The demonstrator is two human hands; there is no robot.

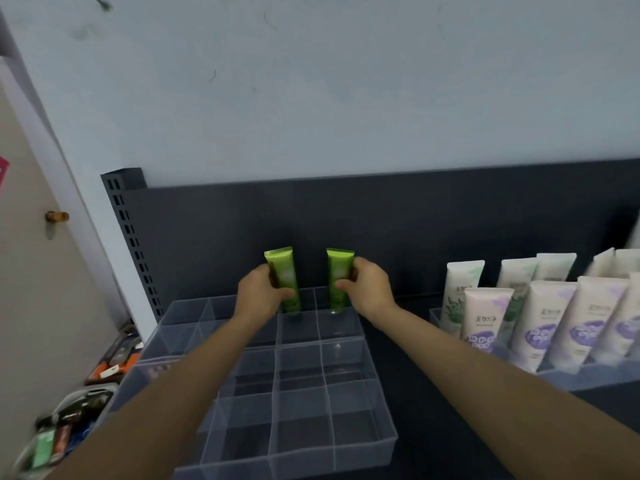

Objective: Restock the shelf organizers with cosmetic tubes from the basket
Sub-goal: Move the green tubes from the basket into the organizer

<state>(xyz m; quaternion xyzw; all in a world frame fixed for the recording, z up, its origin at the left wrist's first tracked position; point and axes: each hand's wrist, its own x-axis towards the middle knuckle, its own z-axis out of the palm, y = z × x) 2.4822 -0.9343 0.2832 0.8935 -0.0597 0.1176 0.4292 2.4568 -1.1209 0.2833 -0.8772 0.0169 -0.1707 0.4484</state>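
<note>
Head view, one frame.

- Clear organizer [360,441]: a grid of see-through cells occupying 6 o'clock to centre of the frame, on the dark shelf.
- Left hand [261,294]: just left of centre. The fingers and thumb are wrapped round the left green tube [281,271] at mid-body.
- Right hand [369,285]: just right of centre. The thumb and fingers are clamped on the right green tube [338,270].
- Both tubes are upright with the crimped end at 12 o'clock. Their lower ends are inside two neighbouring cells at the right end of the organizer's back row. It cannot be told whether the caps reach the cell floors.
- The tubes are near each other but apart, with the dark back panel [381,216] showing between them.
- Second organizer [588,375]: at 3 o'clock, well apart from the hands. It is filled with white-and-purple tubes [543,323] in front and white-and-green tubes [462,289] behind, all leaning back.
- Slotted upright [133,237]: at 9 o'clock, at the left end of the back panel.
- Basket [86,389]: at 8 o'clock, below shelf level, holding mixed packets that are too blurred to identify.
- Door knob [57,216]: at 9 o'clock, at the far edge.
- Pale wall [311,81]: at 12 o'clock.
</note>
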